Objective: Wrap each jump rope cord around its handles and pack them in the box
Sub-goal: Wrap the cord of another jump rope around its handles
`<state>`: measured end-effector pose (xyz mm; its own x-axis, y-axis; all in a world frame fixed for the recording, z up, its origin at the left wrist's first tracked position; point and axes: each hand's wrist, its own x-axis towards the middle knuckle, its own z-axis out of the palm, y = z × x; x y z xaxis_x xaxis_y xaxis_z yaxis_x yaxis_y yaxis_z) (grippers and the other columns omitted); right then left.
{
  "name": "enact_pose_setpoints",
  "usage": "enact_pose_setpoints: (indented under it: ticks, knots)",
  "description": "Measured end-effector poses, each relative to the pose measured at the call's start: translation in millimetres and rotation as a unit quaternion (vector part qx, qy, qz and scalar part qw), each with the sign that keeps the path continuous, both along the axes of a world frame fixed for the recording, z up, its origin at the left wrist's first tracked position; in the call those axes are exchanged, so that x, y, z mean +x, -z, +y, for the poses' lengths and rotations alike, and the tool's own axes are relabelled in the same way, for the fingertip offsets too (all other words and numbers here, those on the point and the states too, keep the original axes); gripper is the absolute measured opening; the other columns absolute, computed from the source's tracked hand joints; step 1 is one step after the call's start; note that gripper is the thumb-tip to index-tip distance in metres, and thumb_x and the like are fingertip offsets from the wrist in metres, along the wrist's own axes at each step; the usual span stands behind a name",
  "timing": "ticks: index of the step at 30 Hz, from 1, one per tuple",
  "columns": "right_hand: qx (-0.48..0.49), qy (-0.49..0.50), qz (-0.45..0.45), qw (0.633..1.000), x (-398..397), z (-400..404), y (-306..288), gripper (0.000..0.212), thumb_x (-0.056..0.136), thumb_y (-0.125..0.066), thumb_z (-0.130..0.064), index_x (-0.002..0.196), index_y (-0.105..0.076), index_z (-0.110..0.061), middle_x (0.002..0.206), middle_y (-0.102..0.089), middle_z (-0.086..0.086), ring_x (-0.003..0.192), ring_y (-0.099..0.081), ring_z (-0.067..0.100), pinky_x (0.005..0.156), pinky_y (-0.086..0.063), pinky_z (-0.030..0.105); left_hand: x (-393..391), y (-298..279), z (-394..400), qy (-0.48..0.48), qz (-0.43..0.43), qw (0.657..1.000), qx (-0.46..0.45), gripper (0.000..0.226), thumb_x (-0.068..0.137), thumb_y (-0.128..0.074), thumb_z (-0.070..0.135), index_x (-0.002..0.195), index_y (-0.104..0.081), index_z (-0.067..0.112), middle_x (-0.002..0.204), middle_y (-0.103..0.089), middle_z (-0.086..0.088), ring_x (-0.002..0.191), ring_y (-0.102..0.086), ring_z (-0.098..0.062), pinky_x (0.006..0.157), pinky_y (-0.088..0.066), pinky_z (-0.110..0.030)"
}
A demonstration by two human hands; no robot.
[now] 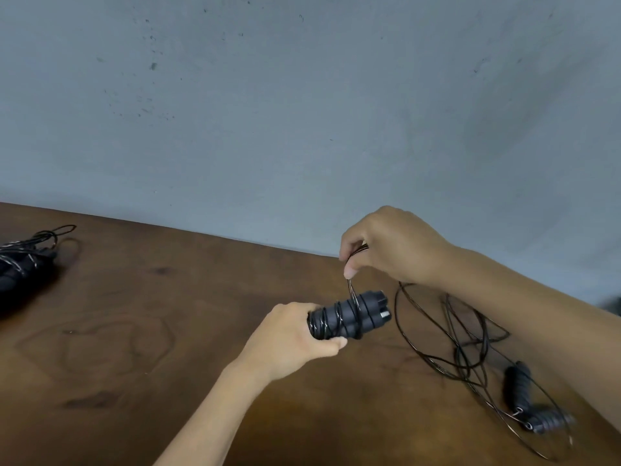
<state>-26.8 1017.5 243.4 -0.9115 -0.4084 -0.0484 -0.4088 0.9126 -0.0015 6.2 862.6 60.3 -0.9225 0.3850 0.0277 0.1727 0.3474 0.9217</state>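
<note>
My left hand (292, 338) grips a pair of black jump rope handles (353, 316) held side by side above the table, with thin black cord wound several times around them. My right hand (386, 247), just above the handles, pinches the end loop of that cord (351, 287) between thumb and fingers. A second jump rope lies unwound on the table at the right: its loose cord (437, 334) sprawls in loops and its two black handles (524, 398) lie under my right forearm. No box is in view.
A wrapped bundle of black jump ropes (23, 260) lies at the table's far left edge. The brown wooden table (151, 331) ends at a grey wall (302, 112) behind.
</note>
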Motion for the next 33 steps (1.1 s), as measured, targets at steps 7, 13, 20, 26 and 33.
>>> enact_pose_setpoints:
  ticks: [7,13,20,26,33]
  knots:
    - [-0.206,0.030,-0.135,0.969,-12.2,17.2,14.6,0.009,0.080,-0.086,-0.026,0.086,-0.084,-0.019,0.088,-0.079,-0.012,0.090,-0.071,0.005,0.088,-0.052,0.019,12.0,-5.6,-15.7,0.058,0.005,0.988,0.142,0.026,0.083,-0.083,0.033,0.086,-0.068,0.011,0.078,-0.064,-0.013,0.068,-0.055,-0.024,0.070,-0.046,-0.033]
    - [-0.255,0.035,-0.143,0.956,-10.4,28.1,39.4,0.013,0.094,-0.069,-0.004,0.089,-0.081,-0.008,0.090,-0.079,0.005,0.093,-0.074,0.023,0.091,-0.058,0.046,18.7,-7.1,-21.6,0.002,-0.040,0.971,0.235,0.012,0.092,-0.078,0.012,0.089,-0.070,0.003,0.081,-0.072,-0.022,0.056,-0.056,-0.008,0.057,-0.042,-0.017]
    - [-0.165,-0.023,-0.055,0.985,-0.8,35.0,45.6,0.026,0.103,-0.059,-0.024,0.080,-0.072,-0.023,0.076,-0.071,-0.013,0.067,-0.060,0.012,0.072,-0.048,0.027,20.3,-4.9,-7.1,-0.105,-0.143,0.918,0.355,0.028,0.087,-0.075,0.040,0.091,-0.075,0.012,0.081,-0.076,-0.017,0.058,-0.047,-0.020,0.056,-0.037,-0.029]
    - [-0.075,-0.021,0.016,0.997,3.8,49.0,36.7,0.027,0.104,-0.051,-0.037,0.092,-0.071,-0.024,0.080,-0.066,-0.014,0.078,-0.059,0.009,0.071,-0.050,0.032,7.0,3.7,-8.6,-0.181,-0.224,0.874,0.391,0.040,0.092,-0.074,0.041,0.109,-0.074,0.005,0.080,-0.075,-0.018,0.066,-0.042,-0.025,0.060,-0.031,-0.033]
    - [-0.016,-0.047,0.052,0.997,20.5,43.2,23.2,0.023,0.104,-0.052,-0.032,0.113,-0.073,-0.027,0.092,-0.067,-0.013,0.085,-0.060,0.006,0.078,-0.052,0.033,9.4,5.6,-1.5,-0.200,-0.279,0.852,0.396,0.041,0.091,-0.076,0.044,0.112,-0.073,0.008,0.080,-0.075,-0.019,0.059,-0.045,-0.018,0.055,-0.032,-0.027]
